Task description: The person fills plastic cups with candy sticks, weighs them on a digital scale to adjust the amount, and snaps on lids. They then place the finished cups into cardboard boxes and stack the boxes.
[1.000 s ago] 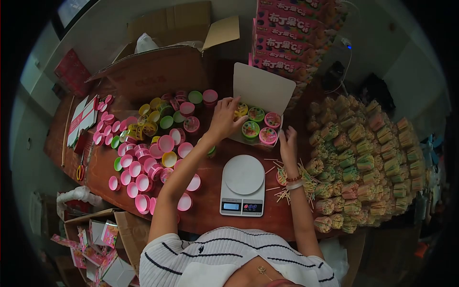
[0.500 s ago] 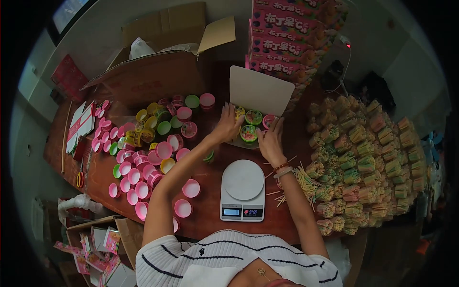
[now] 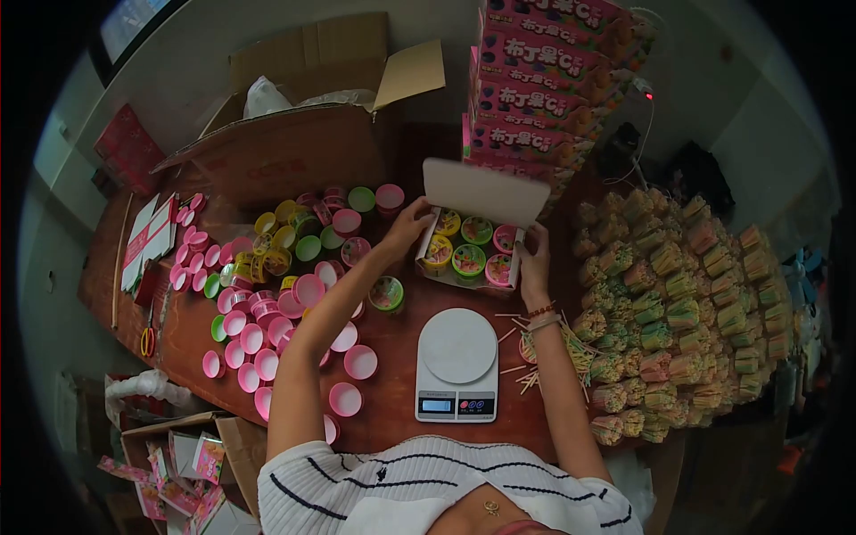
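Note:
A small white-lined carton [image 3: 468, 279] lies before me with its lid [image 3: 486, 189] raised at the back. Inside, several round cups stand in two rows: yellow cups on the left, green cups [image 3: 468, 260] in the middle, pink ones on the right. My left hand [image 3: 408, 225] grips the carton's left side near the back corner. On the opposite wall, my right hand [image 3: 535, 260] is closed round the edge, thumb side up. Nearer me sits a white kitchen scale [image 3: 457, 348] with a lit display and nothing on its plate. A lidded green cup [image 3: 386, 294] stands left of the carton.
Many pink, yellow and green cups [image 3: 308, 291] spread over the table's left. Bundled sticks [image 3: 669, 303] crowd the right, with loose sticks [image 3: 571, 352] beside the scale. Behind stand a cardboard box [image 3: 294, 147] and stacked pink cartons [image 3: 539, 98]. Scissors [image 3: 148, 339] lie far left.
Both hands have moved from over the cups to the carton's sides. The lid has tilted further back toward me, and more of the cups now shows.

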A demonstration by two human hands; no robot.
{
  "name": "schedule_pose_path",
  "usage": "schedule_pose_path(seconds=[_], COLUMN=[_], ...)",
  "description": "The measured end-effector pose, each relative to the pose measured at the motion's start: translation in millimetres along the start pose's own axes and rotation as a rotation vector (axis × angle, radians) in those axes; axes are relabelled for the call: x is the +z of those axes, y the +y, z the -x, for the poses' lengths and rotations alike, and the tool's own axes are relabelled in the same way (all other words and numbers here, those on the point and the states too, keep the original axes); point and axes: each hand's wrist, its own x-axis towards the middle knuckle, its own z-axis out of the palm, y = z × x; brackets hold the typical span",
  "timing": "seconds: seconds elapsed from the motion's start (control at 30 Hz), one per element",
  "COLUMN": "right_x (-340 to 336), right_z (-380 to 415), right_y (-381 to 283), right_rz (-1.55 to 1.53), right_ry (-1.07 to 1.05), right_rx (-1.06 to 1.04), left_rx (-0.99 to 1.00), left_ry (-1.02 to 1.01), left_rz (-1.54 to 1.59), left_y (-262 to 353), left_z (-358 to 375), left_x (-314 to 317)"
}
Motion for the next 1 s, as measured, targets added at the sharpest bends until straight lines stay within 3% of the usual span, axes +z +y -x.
schedule_pose_path(seconds=[0.07, 0.1, 0.13, 0.17, 0.23, 0.3, 0.33, 0.4, 0.47, 0.53, 0.6, 0.7, 1.0], right_x=[-33.8, -45.9, -50.2, -53.1, -50.4, -45.1, -44.5, -47.4, -43.4, -40.5, -41.1, -43.0, -42.7], right_z=[-14.9, -5.5, 7.6, 22.0, 47.2, 68.4, 74.4, 80.0, 74.6, 66.0, 57.6, 52.3, 73.0], right_y=[8.1, 4.8, -16.7, -40.6, -80.4, -96.1, -95.5, -71.1, -69.6, -70.7, -73.5, -67.4, -63.3], right_rz=[0.407, 0.689, 0.689, 0.647, 0.599, 0.599, 0.599, 0.099, 0.125, 0.148, 0.504, 0.596, 0.571], right_ry=[-0.361, -0.305, -0.304, -0.367, -0.428, -0.48, -0.498, -0.476, -0.455, -0.434, -0.383, -0.359, -0.304], right_rx=[-0.06, -0.309, -0.311, -0.033, 0.249, 0.327, 0.355, 0.174, 0.062, -0.049, -0.258, -0.328, -0.141], left_rx=[-0.1, -0.118, -0.115, -0.139, -0.166, -0.167, -0.171, -0.15, -0.096, 0.196, 0.174, 0.189, 0.227], left_ry=[-0.236, -0.269, -0.269, -0.298, -0.325, -0.484, -0.484, -0.5, -0.466, -0.374, -0.314, -0.215, -0.216], left_rz=[-0.056, -0.024, -0.025, -0.121, -0.214, -0.483, -0.48, -0.119, -0.058, -0.327, -0.381, -0.435, -0.476], left_y=[16.7, 25.0, 40.3, 57.3, 84.4, 98.9, 97.4, 94.9, 100.3, 92.9, 86.9, 82.3, 88.1], left_z=[12.5, 25.7, 37.8, 49.8, 66.8, 81.4, 82.9, 83.0, 82.7, 77.5, 80.9, 86.3, 87.9], left_x=[-20.8, -26.5, -29.3, -30.4, -30.6, -30.3, -29.9, -27.4, -23.8, -25.6, -20.4, -14.2, -19.7])
